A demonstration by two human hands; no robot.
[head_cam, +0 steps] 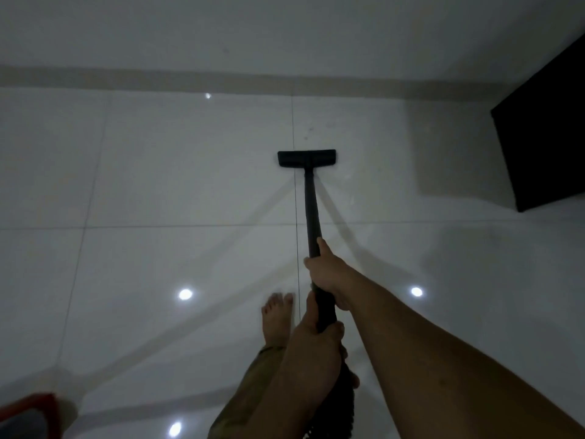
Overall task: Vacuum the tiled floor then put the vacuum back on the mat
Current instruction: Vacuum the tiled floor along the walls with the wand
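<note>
A black vacuum wand [311,204] slants away from me over the glossy white tiled floor [158,172]. Its flat black floor head [306,158] rests on the tiles, straddling a grout line. My right hand [326,270] is wrapped around the wand higher up. My left hand [316,340] grips the lower end near me, where the ribbed hose [346,403] begins. The vacuum's body and the mat are out of view.
A beige skirting strip [190,79] runs along the far wall. A dark piece of furniture [544,137] stands at the right. A red-edged object [28,413] pokes in at the bottom left. My bare foot [277,318] stands just left of the wand.
</note>
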